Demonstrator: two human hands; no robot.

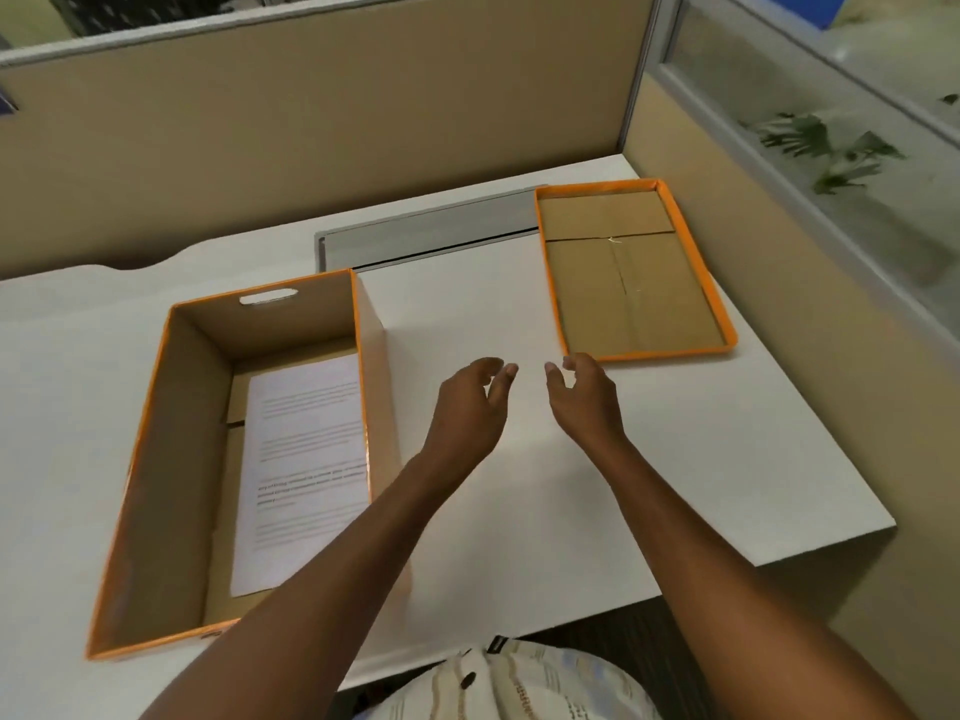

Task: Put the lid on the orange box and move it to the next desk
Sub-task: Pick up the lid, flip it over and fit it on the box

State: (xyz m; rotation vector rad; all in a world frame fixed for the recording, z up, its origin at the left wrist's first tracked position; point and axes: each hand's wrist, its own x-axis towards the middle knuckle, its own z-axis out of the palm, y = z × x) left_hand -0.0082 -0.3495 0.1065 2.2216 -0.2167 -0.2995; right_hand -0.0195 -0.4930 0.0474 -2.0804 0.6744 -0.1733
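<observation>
A: Hands first; left hand (pixel 470 402) and right hand (pixel 584 394) both out over the bare middle of the white tabletop (pixel 701 485); fingers loosely curled and spread, holding nothing; a small gap between the two hands.

B: Box?

A: Orange box (pixel 156 459) sits on the tabletop's left side, top uncovered, cut-out handle in its far wall; a printed sheet of paper (pixel 301 470) lies flat inside on the bottom; the left forearm crosses over its near right corner.

B: Lid?

A: Orange lid (pixel 634 272) lies upside down at the far right, brown inside facing up, just beyond the right hand's fingertips; cannot tell if they touch its near rim; well apart from the box; beige partition (pixel 363 122) behind and to the right.

B: Step, by your read?

A: Reach for the lid, not yet gripped.

B: Risks?

A: Lid has to be flipped before it fits; set on as it lies, it won't seat; thin rim may flex or slip in a one-sided grip; a skewed lid could catch on a box wall and crush a corner; carried to the next desk with the lid loose, it may slide off.
</observation>
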